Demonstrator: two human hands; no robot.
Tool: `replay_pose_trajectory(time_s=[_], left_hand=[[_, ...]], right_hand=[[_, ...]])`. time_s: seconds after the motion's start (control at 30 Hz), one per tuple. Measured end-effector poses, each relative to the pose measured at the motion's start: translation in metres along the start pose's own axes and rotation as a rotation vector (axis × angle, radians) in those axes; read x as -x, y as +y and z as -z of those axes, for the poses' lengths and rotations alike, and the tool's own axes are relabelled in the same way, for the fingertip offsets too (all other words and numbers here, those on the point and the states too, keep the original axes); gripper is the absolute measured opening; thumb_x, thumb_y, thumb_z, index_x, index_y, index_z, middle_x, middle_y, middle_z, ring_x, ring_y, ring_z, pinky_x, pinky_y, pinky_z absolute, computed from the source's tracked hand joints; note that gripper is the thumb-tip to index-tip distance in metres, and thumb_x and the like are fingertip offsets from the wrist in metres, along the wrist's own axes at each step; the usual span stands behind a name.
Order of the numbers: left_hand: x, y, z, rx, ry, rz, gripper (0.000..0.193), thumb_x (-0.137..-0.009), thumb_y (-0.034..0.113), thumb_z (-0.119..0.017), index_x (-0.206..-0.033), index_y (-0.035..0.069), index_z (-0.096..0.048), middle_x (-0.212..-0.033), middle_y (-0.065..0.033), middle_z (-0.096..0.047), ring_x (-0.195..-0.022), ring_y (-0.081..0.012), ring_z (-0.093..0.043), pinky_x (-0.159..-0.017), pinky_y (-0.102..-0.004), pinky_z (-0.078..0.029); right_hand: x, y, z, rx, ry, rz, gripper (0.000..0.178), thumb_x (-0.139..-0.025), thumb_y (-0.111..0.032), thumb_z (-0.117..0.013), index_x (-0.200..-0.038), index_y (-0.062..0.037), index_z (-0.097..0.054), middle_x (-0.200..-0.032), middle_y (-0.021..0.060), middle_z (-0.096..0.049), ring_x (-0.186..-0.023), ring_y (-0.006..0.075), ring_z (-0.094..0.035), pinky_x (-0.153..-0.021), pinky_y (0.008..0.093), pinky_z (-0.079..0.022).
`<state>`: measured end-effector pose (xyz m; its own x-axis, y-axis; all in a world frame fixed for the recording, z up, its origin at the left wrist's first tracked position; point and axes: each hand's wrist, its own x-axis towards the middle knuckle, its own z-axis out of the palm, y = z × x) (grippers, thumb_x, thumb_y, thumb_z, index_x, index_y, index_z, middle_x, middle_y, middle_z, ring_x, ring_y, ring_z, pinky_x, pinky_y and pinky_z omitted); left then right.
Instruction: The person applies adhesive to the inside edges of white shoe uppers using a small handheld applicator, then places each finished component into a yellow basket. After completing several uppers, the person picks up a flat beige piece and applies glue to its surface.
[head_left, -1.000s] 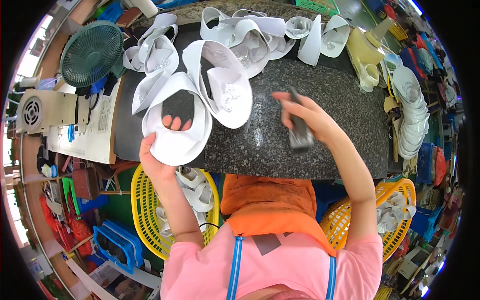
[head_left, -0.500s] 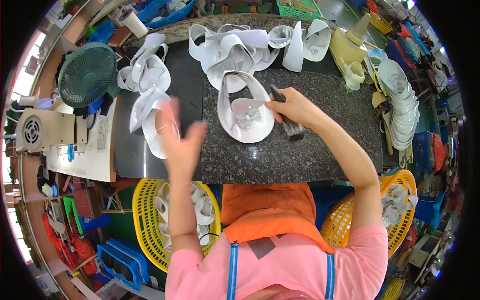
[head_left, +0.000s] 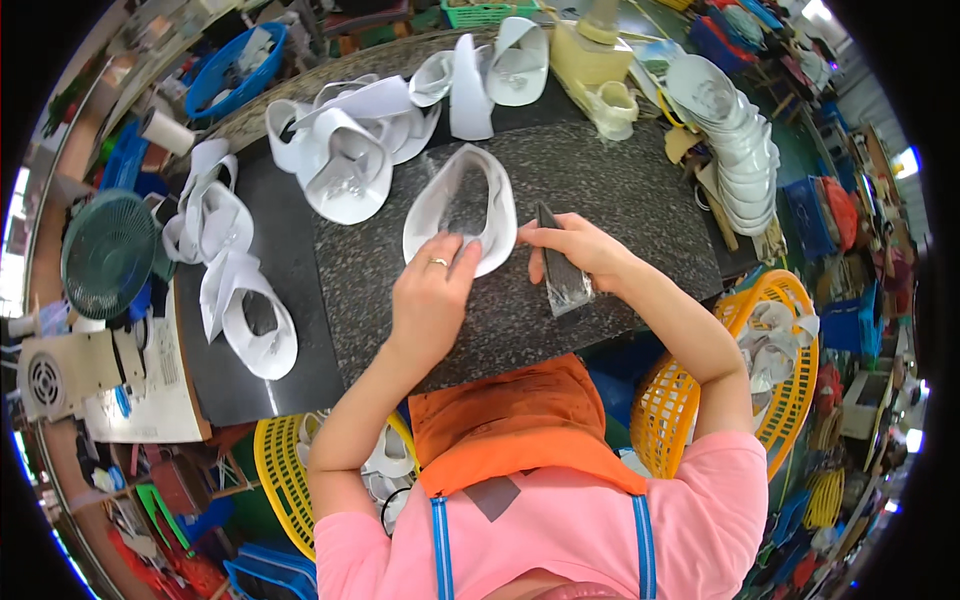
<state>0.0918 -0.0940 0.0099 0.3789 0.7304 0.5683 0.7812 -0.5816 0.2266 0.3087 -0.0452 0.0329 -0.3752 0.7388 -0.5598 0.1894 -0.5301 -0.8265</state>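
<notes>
— What do you have under your hands?

— My left hand [head_left: 430, 300] lies flat with the fingers spread loose, the fingertips pressing on the near rim of a white shoe upper [head_left: 462, 208]. The piece is thin and smooth, an oval loop with a wide hole, and the speckled dark stone slab [head_left: 620, 190] shows through that hole. It lies flat on the slab, just ahead of my left fingers and beside my right thumb.

— And the right?

— My right hand [head_left: 575, 248] is closed around a dark flat tool [head_left: 562, 275], a narrow blade-like strip with a dull shiny end that sticks out toward me below the fist. Its upper tip sits just beside the upper's right edge.

— What has changed?

— Half a second ago my left hand was lifted in the air, blurred, off to the left of the piece. Now it is down on it. The right held the same tool against the piece then too.

— What lies beyond?

— A heap of similar white uppers [head_left: 345, 150], curled and overlapping, farther out to the left. A yellow mesh basket [head_left: 770, 400] sits below my right elbow.
</notes>
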Motion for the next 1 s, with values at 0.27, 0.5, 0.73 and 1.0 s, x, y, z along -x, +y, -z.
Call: replay_pose_trajectory(time_s=[0.27,0.5,0.73,1.0], left_hand=[[-0.043,-0.02,-0.023,-0.06,0.177,-0.223,0.025,-0.07,0.007,-0.059,-0.094,0.007,-0.065,-0.095,-0.0087,-0.061,-0.095,-0.0296,-0.058,-0.078,-0.0386,-0.05],[-0.055,-0.003,-0.073,-0.018,-0.175,-0.273,0.028,-0.078,0.009,-0.053,-0.105,0.007,-0.061,-0.11,-0.0143,-0.052,-0.105,-0.0342,-0.053,-0.096,-0.0484,-0.04],[-0.035,-0.012,-0.068,0.035,-0.107,-0.171,0.025,-0.069,0.007,-0.06,-0.093,0.0,-0.061,-0.102,-0.0134,-0.057,-0.099,-0.029,-0.057,-0.083,-0.0366,-0.049],[-0.021,-0.01,-0.069,0.014,-0.091,-0.222,0.027,-0.066,0.008,-0.059,-0.091,-0.001,-0.059,-0.084,-0.0089,-0.054,-0.085,-0.0241,-0.058,-0.072,-0.0336,-0.05]], right_hand=[[-0.029,-0.031,0.183,0.186,0.931,0.752,0.032,-0.084,-0.025,-0.061,-0.11,-0.0062,-0.063,-0.065,0.0052,-0.061,-0.058,0.0123,-0.058,-0.055,0.0242,-0.044],[-0.107,-0.048,0.229,1.092,1.078,0.525,0.022,-0.076,-0.023,-0.064,-0.088,-0.0049,-0.067,-0.083,0.0194,-0.064,-0.08,0.0352,-0.062,-0.072,0.0419,-0.048],[-0.074,-0.035,0.199,1.261,1.095,0.807,0.028,-0.079,-0.019,-0.06,-0.103,-0.0054,-0.059,-0.081,0.0165,-0.064,-0.081,0.036,-0.06,-0.071,0.0447,-0.047],[-0.027,-0.025,0.07,0.176,0.251,0.569,0.021,-0.077,-0.007,-0.062,-0.098,-0.0025,-0.065,-0.084,0.006,-0.067,-0.062,0.0106,-0.059,-0.055,0.0261,-0.048]])
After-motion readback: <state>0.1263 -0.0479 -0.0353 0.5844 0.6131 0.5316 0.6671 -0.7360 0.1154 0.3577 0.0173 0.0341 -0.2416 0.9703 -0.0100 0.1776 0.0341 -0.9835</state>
